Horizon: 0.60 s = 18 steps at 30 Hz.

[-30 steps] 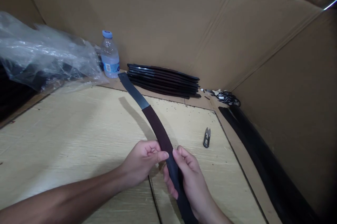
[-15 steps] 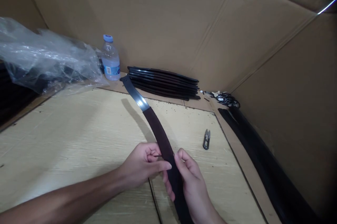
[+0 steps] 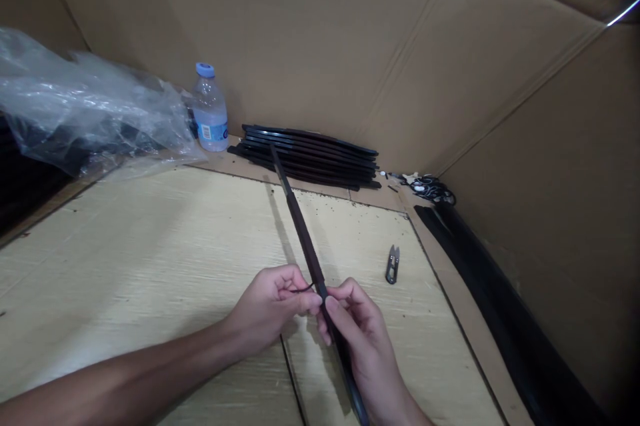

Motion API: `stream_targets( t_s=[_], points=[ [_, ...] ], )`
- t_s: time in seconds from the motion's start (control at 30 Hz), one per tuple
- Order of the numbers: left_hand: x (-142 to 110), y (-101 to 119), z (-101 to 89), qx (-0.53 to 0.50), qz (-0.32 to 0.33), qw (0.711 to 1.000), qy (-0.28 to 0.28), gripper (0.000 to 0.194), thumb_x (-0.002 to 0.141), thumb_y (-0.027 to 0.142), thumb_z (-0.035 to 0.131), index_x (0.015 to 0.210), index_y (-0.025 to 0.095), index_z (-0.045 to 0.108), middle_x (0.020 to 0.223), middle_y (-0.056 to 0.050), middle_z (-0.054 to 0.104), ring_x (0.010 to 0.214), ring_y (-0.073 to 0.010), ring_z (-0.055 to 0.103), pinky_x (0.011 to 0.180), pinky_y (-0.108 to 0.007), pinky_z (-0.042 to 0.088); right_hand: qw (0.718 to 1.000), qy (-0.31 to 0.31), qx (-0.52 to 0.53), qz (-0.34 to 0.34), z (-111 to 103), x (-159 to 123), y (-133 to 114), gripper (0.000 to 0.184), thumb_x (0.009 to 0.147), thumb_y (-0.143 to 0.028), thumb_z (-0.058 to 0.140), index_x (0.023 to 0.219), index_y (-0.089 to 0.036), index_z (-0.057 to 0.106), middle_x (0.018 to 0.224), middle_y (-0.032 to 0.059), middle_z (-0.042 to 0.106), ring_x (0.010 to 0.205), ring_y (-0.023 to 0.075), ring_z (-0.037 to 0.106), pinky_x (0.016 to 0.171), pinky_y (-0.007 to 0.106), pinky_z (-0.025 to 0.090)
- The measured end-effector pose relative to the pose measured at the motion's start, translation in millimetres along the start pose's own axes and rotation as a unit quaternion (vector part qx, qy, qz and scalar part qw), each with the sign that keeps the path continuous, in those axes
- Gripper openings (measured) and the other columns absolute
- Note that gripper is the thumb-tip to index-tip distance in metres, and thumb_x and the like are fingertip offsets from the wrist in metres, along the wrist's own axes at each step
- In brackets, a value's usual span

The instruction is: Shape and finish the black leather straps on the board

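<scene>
A long, thin, slightly curved black strip (image 3: pixel 304 233) with a dark brown covered section points away from me, now seen nearly edge-on. My right hand (image 3: pixel 373 339) is closed round its near part, thumb and fingers pinching it just below the brown section. From the strip's left side a thin dark cord (image 3: pixel 303 290) runs into my left hand (image 3: pixel 275 306), whose fingers are closed on it. My left thumb tip touches the strip beside the right thumb. Thread snips (image 3: pixel 393 266) lie on the table to the right.
At the back, a stack of similar dark strips (image 3: pixel 315 158) lies by a water bottle (image 3: pixel 211 109). Crumpled clear plastic (image 3: pixel 100 106) covers dark material at left. Tangled cords (image 3: pixel 433 188) and long black pieces (image 3: pixel 480 279) line the right edge. Cardboard walls (image 3: pixel 310 33) enclose the table (image 3: pixel 150 246).
The strip has been turned from its broad face to its narrow edge, its far end shifting right. The cord at my left fingers shows more clearly. Both hands stay nearly in place.
</scene>
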<state>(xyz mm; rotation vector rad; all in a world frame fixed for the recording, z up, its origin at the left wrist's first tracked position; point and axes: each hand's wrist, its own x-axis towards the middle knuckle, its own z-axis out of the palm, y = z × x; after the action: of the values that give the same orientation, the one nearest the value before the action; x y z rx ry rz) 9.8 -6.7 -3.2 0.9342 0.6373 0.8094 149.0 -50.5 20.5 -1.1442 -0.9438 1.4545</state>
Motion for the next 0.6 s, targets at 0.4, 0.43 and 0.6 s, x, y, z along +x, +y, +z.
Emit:
stream_targets(
  t_s=[0.4,0.43,0.6],
  points=[
    [-0.9,0.6,-3.7,-0.005,-0.012,1.000,0.016,0.024,0.067,0.023,0.072,0.085,0.010,0.062,0.077,-0.006,0.066,0.075,-0.0180,0.061,0.070,-0.030,0.048,0.998,-0.026,0.011,0.055,-3.2,6.9,-0.6,0.043,0.055,-0.014,0.082,0.092,-0.015,0.058,0.079,0.0015,0.069,0.071,0.0114,0.061,0.068,0.021,0.046],
    [-1.2,0.0,-3.7,-0.002,-0.013,1.000,0.021,0.023,0.067,0.023,0.073,0.083,0.010,0.062,0.076,-0.005,0.066,0.073,-0.0175,0.061,0.069,-0.029,0.047,0.998,-0.035,0.004,0.059,-4.4,7.5,-1.8,0.039,0.054,-0.013,0.082,0.086,-0.014,0.059,0.077,0.0010,0.069,0.069,0.0103,0.061,0.066,0.020,0.046],
    [-2.3,-1.7,-2.6,-0.028,-0.014,1.000,0.005,0.018,0.069,0.021,0.071,0.080,0.011,0.060,0.068,-0.002,0.064,0.058,-0.0121,0.058,0.055,-0.023,0.044,0.993,-0.095,0.003,0.071,-8.9,6.3,-6.2,0.035,0.064,-0.019,0.077,0.073,-0.018,0.043,0.060,-0.0040,0.063,0.049,0.0075,0.055,0.049,0.019,0.047]
  ],
)
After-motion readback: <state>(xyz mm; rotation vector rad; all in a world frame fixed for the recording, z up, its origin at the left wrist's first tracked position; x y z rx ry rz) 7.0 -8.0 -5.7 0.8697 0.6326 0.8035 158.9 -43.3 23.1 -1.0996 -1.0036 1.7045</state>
